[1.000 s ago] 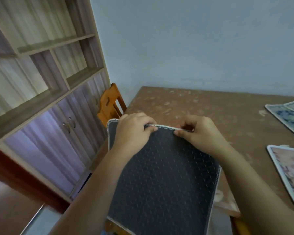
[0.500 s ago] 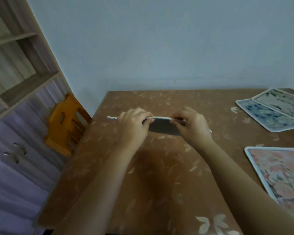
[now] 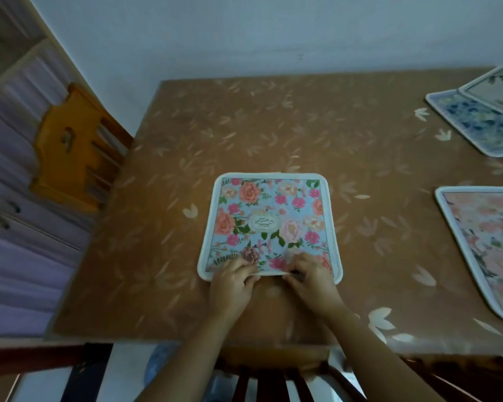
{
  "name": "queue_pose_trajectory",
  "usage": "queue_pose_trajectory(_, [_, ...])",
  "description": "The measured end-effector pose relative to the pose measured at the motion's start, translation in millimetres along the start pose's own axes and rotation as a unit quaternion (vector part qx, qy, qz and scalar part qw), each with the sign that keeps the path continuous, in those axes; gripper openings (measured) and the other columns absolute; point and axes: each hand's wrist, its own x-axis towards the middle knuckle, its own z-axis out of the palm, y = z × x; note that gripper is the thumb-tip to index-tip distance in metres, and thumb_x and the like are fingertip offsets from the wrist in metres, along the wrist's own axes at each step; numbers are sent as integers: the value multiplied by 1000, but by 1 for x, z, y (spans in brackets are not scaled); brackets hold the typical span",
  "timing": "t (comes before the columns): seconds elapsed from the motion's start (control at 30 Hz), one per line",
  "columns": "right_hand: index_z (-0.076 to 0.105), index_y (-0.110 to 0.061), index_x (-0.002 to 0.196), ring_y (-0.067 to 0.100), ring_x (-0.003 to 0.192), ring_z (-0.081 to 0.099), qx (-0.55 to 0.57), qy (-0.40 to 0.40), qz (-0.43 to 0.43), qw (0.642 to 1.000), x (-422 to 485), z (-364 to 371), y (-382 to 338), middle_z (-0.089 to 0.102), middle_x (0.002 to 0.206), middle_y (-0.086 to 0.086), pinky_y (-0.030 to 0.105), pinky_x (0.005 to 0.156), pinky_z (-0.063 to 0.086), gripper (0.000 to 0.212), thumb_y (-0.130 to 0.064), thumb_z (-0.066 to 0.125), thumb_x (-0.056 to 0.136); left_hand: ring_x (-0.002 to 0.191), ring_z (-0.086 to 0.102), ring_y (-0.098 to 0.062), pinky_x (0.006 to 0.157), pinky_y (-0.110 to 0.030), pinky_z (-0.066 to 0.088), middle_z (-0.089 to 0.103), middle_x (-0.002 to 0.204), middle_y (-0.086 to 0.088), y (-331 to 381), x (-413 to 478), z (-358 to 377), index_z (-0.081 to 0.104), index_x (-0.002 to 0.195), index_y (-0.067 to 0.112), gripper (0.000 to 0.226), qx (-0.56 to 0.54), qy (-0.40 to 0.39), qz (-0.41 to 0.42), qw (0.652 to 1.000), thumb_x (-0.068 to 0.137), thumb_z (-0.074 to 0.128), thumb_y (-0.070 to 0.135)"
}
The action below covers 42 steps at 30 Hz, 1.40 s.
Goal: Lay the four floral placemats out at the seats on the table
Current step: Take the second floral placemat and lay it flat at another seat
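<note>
Where the room's left side runs, cabinet (image 3: 18,227): well apart from the work, not in yr way.
orange chair (image 3: 73,146): tucked at the left side of the table (image 3: 244,126); no mat in front of it. Risk: that seat gets skipped.
table: brown leaf-print cover, looks slick. A mat may slide if yr wrist nudges it on release.
left hand (image 3: 233,281): fingers curled over the near edge of the blue-ground mat (image 3: 269,221), thumb at the edge, pinching it.
blue-ground mat: face up on the table right in front of you, far edge toward the wall. Near edge btwn yr hands sits a bit lifted. Risk: let go unevenly and it skews or keeps a ripple.
dark chair back (image 3: 273,381): under yr arms at this seat. You reach over it, so leaning back could drag the mat toward you.
right hand (image 3: 311,281): pinches the same near edge, just beside the left hand.
pink mat (image 3: 488,242): flat at the right, apart from yr mat, partly out of frame.
dark-blue mat (image 3: 474,126) & pale mat (image 3: 497,85): far right; pale one overlaps the dark-blue. By my read, 2 mats share one spot and need splitting. Risk: pulling the lower one drags the top w/ it.
</note>
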Motion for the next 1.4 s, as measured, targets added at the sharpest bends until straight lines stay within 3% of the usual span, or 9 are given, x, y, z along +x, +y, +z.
queue_pose_trajectory(0.17, [66, -2, 84, 28, 92, 54, -43, -2, -8, 999, -8, 13, 7, 59, 99, 13, 35, 75, 45, 11, -9, 69, 76, 83, 54, -14, 68, -29, 48, 62, 79, -2, -15, -9, 15, 71, 80, 10, 14, -14, -6, 4, 1000, 68, 78, 10])
queue_pose_trajectory(0.27, [66, -5, 85, 29, 87, 54, -58, 7, -20, 998, -11, 15, 8, 59, 94, 13, 35, 68, 44, 12, -7, 71, 73, 84, 51, -12, 70, -24, 45, 60, 82, 0, -21, -11, 20, 70, 80, 12, 15, -16, -5, 6, 1000, 68, 78, 12])
queue_pose_trajectory(0.5, [66, -4, 79, 32, 77, 55, -63, 33, -35, 997, -13, 17, 6, 59, 83, 13, 38, 62, 46, 14, -2, 74, 68, 84, 56, -17, 69, -29, 48, 61, 83, -2, -25, -11, 21, 70, 80, 12, 17, -13, -4, 16, 1000, 66, 80, 12])
queue_pose_trajectory(0.63, [68, -5, 79, 32, 77, 56, -58, 51, -34, 996, -17, 17, 4, 61, 82, 12, 42, 62, 50, 10, -3, 73, 70, 85, 49, -14, 70, -30, 48, 61, 80, -6, -25, -11, 18, 70, 78, 9, 17, -15, 9, 38, 999, 64, 81, 8])
queue_pose_trajectory(0.9, [70, -5, 80, 31, 77, 58, -55, 68, -17, 996, -21, 9, 3, 62, 82, 12, 39, 60, 50, 6, -2, 70, 74, 75, 61, -26, 68, -32, 51, 63, 77, -9, -27, -16, -1, 71, 77, 6, 17, 3, 12, 58, 998, 63, 80, -1])
queue_pose_trajectory(1.17, [70, -5, 80, 27, 76, 60, -62, 76, -3, 995, -28, -9, 15, 62, 84, 10, 40, 58, 53, 5, -4, 70, 75, 76, 59, -21, 65, -31, 52, 63, 72, -9, -23, -25, -17, 71, 74, 3, 15, -53, 14, 27, 998, 63, 80, -2])
queue_pose_trajectory(1.27, [68, -4, 79, 30, 77, 59, -67, 91, 22, 993, -32, -8, 14, 62, 84, 12, 36, 60, 49, 6, -2, 70, 74, 69, 60, -23, 63, -22, 47, 62, 70, -9, -10, -22, -16, 71, 72, 3, 15, -76, 6, 21, 997, 61, 80, -3])
queue_pose_trajectory(1.33, [67, -3, 75, 32, 73, 60, -66, 91, -1, 994, -33, -3, 6, 62, 80, 13, 32, 62, 47, 10, 0, 74, 69, 66, 60, -24, 59, -27, 49, 61, 69, -10, 1, -20, -13, 71, 71, 3, 14, -96, 3, 20, 995, 61, 80, -2])
queue_pose_trajectory(1.4, [67, -4, 72, 31, 69, 60, -59, 88, -37, 994, -35, 3, -6, 63, 75, 13, 30, 62, 47, 15, 3, 77, 63, 66, 59, -21, 60, -22, 47, 61, 71, -8, 12, -21, -8, 71, 72, 5, 12, -109, -8, 25, 994, 64, 79, 2])
